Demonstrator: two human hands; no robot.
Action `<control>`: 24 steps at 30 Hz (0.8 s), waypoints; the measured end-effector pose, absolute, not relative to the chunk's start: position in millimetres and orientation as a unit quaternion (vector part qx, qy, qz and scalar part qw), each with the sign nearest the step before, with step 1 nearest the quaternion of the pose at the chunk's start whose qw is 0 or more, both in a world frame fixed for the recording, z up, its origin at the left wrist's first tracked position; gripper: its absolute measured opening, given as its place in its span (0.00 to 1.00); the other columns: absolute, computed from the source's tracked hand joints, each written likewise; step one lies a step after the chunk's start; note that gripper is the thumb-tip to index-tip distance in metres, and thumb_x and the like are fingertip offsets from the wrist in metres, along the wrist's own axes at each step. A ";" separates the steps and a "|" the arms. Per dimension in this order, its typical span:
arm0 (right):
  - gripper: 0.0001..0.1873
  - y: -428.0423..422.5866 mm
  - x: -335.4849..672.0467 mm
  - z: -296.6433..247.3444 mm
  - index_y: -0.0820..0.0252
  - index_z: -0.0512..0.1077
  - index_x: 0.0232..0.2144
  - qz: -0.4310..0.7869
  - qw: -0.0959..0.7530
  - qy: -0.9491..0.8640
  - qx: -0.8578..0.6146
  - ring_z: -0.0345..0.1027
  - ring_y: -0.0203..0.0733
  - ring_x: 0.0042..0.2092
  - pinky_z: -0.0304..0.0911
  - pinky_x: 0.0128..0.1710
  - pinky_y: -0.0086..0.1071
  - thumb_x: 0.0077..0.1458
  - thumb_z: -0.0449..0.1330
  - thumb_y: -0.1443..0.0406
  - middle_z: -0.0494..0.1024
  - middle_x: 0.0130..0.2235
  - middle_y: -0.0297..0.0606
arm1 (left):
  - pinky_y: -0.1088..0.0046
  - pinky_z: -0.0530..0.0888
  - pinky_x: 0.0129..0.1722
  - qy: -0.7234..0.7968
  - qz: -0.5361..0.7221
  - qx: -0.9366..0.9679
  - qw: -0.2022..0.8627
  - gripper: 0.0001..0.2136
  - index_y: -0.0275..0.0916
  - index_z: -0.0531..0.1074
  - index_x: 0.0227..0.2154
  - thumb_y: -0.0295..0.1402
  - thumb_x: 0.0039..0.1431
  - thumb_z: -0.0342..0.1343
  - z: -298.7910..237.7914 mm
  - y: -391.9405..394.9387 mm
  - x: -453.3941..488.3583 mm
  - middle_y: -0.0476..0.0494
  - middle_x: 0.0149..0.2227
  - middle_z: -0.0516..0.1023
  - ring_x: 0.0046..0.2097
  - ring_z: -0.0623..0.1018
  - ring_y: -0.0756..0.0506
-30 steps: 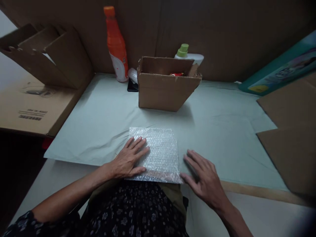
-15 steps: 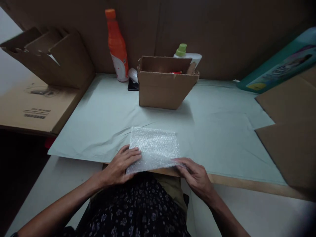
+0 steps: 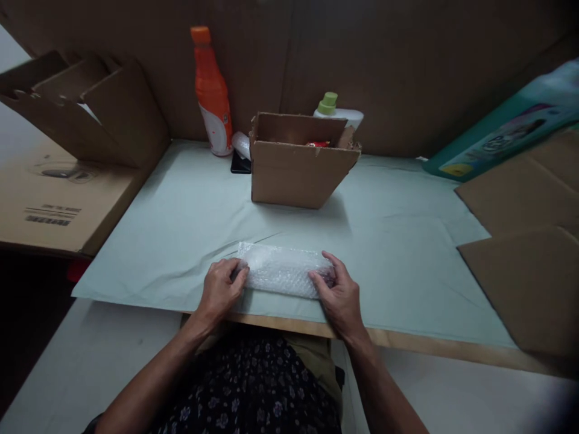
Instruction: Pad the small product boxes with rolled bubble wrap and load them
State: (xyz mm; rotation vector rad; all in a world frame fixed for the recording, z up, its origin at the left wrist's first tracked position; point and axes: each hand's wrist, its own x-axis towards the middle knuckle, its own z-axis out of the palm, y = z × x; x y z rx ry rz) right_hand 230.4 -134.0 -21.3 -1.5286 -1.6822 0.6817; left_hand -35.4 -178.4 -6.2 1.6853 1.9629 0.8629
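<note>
Near the front edge of the pale green table covering (image 3: 407, 259), the left hand (image 3: 222, 286) and right hand (image 3: 338, 295) grip opposite ends of folded bubble wrap (image 3: 280, 271); beyond stand an open-topped cardboard box (image 3: 294, 176) and an orange-capped bottle (image 3: 211, 90).

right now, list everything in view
Bubble wrap: 1, clear, front centre
Box: 1, brown, centre
Red item: 1, red, inside box
Orange bottle: 1, orange, back left
White bottle: 1, white-green, behind box
Bundle: 1, whitish, beside box
Flat object: 1, black, beside box
Teal bottle: 1, teal, back right
Cardboard flaps: 2, brown, right
Cardboard packaging: count unclear, brown, left
Red patch: 1, red, left
Cloth: 1, pale green, under box
Backdrop: 1, brown, behind
Floral garment: 1, black, bottom
Left hand: 1, on bubble wrap
Right hand: 1, on bubble wrap
</note>
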 end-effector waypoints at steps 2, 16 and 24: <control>0.26 -127.1 228.1 -28.9 0.58 0.72 0.56 0.171 0.349 -0.695 -0.605 0.73 0.47 0.37 0.68 0.42 0.44 0.59 0.61 0.53 0.81 0.35 0.40 | 0.62 0.68 0.42 0.719 0.266 0.624 0.148 0.08 0.39 0.77 0.32 0.33 0.62 0.54 -7.8 -171.7 -35.1 0.43 0.32 0.80 0.38 0.75 0.41; 0.20 -89.0 237.4 -31.9 0.58 0.75 0.48 0.097 0.227 -0.799 -0.549 0.70 0.57 0.55 0.63 0.50 0.48 0.63 0.55 0.52 0.77 0.56 0.50 | 0.66 0.68 0.40 0.730 0.238 0.625 0.140 0.05 0.39 0.72 0.29 0.29 0.61 0.55 -7.5 -166.1 -40.2 0.46 0.33 0.76 0.36 0.74 0.44; 0.22 -88.4 239.7 -33.9 0.59 0.74 0.53 0.118 0.236 -0.804 -0.533 0.68 0.58 0.58 0.62 0.54 0.50 0.61 0.58 0.54 0.76 0.58 0.50 | 0.67 0.69 0.39 0.765 0.172 0.610 0.117 0.04 0.39 0.72 0.31 0.27 0.60 0.54 -3.8 -169.9 -38.0 0.44 0.34 0.77 0.35 0.75 0.45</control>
